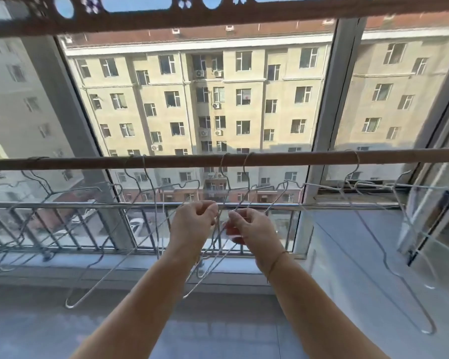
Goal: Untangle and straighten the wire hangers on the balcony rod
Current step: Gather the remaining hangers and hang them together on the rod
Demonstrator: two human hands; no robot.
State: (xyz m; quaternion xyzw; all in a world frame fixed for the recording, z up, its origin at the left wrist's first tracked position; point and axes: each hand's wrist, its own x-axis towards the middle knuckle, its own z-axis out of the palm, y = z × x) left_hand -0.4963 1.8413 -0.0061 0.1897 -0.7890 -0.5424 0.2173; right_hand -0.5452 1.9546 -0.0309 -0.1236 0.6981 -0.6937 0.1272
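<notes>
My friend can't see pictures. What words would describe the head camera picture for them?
A person's left hand and right hand pinch tangled wire hangers that hang from a brown rod by a balcony window. More hangers dangle crookedly along the rod, and a beige apartment building stands outside.

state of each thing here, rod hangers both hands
brown wooden rod, horizontal, hanger hooks over it
middle silver wire hangers, hooked on rod, crossed together, held by both hands
left hand, fingers pinching hanger wire
right hand, fingers pinching hanger wire
left silver wire hangers, hanging tilted, overlapping, untouched
right silver wire hanger, hanging, untouched
</notes>
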